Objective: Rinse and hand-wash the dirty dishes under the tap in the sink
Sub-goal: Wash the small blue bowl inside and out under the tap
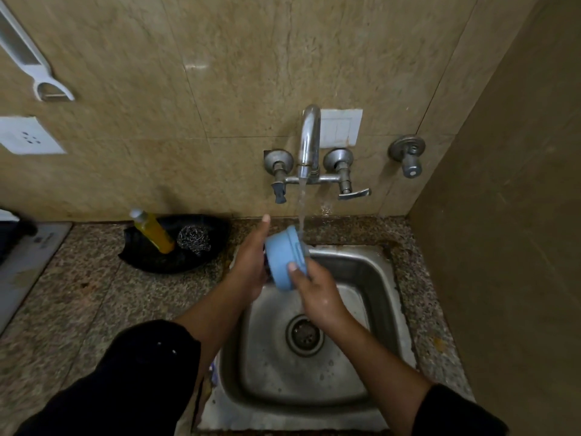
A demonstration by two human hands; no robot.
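Over the back edge of the steel sink (371,272), a single blue container (283,262) is held tilted on its side, its upper rim just meeting the thin water stream (301,202) that falls from the tap (309,136). It is round and shallow, of matte pale-blue plastic with a raised band near one rim, and wet. Both hands are clamped on it: the left hand (250,265) cups its left side with the thumb pointing straight up, the other fingers hidden behind it, while the right hand (317,297) grips the lower right, thumb pressed flat on the blue wall. The basin is dull brushed metal, square with rounded corners, with one round drain (304,334) at its middle. The tap is a curved chrome spout with two handles. Near the back edge of the speckled granite counter (78,294), left of the sink, one black dish (151,256) holds one yellow bottle (155,231) and one steel-wool scrubber (194,239).
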